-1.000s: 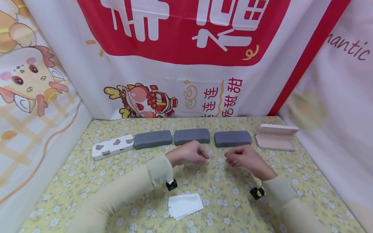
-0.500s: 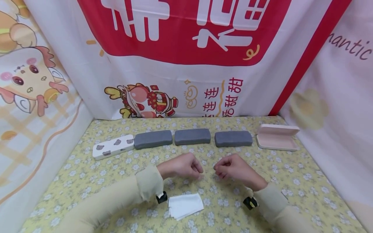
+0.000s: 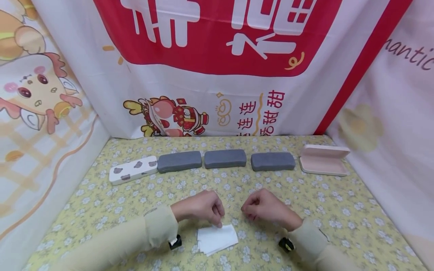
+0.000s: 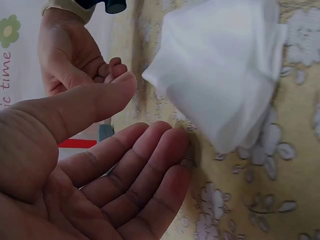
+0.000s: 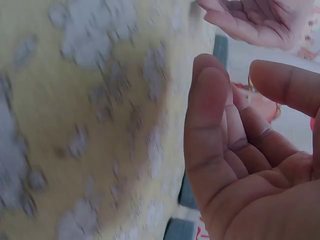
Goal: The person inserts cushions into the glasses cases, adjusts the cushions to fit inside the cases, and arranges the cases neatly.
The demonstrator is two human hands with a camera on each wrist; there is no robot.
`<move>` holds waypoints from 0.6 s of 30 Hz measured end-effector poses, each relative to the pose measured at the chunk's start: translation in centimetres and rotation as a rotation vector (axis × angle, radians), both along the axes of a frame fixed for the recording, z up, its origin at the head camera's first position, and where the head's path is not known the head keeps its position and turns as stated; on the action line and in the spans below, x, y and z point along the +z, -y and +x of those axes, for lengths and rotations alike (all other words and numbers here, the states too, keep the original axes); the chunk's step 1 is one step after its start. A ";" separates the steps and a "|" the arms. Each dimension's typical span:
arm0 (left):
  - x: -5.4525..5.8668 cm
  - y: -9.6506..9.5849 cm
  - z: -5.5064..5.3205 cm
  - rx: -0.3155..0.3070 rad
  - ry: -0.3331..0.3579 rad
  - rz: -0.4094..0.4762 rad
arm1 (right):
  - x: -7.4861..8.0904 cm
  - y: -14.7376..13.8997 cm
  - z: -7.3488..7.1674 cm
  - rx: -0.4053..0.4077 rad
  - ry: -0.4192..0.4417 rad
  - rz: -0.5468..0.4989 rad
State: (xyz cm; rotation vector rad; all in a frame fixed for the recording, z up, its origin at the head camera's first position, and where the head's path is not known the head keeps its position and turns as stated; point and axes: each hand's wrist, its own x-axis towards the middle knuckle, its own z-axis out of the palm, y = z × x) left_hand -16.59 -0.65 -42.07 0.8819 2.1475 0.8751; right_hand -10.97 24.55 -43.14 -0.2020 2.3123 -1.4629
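A folded white cloth (image 3: pixel 217 240) lies on the flowered table near the front. My left hand (image 3: pixel 202 206) hovers at its far edge, fingers loosely bent. In the left wrist view a gap parts the thumb from the fingers (image 4: pixel 150 175), with the cloth (image 4: pixel 220 70) just beyond them. Whether a fingertip touches the cloth I cannot tell. To the right, my right hand (image 3: pixel 267 207) hangs over the tablecloth. The right wrist view shows its thumb (image 5: pixel 285 82) apart from the curved fingers (image 5: pixel 207 125), with nothing between them.
Along the back stand a white bear-print case (image 3: pixel 133 170), three grey cases, among them one (image 3: pixel 179 161) at the left and one (image 3: pixel 273 161) at the right, and a pale pink case (image 3: pixel 323 165) with its lid up. Fabric walls enclose the table on three sides.
Both hands have drawn back from the row of cases towards the front of the table. My left hand has come down to the white cloth's edge. The cases and cloth stay in place.
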 end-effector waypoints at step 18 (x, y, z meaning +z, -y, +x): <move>-0.6 2.9 1.4 -0.013 -0.050 -0.094 | -1.0 3.3 1.1 0.083 0.034 0.087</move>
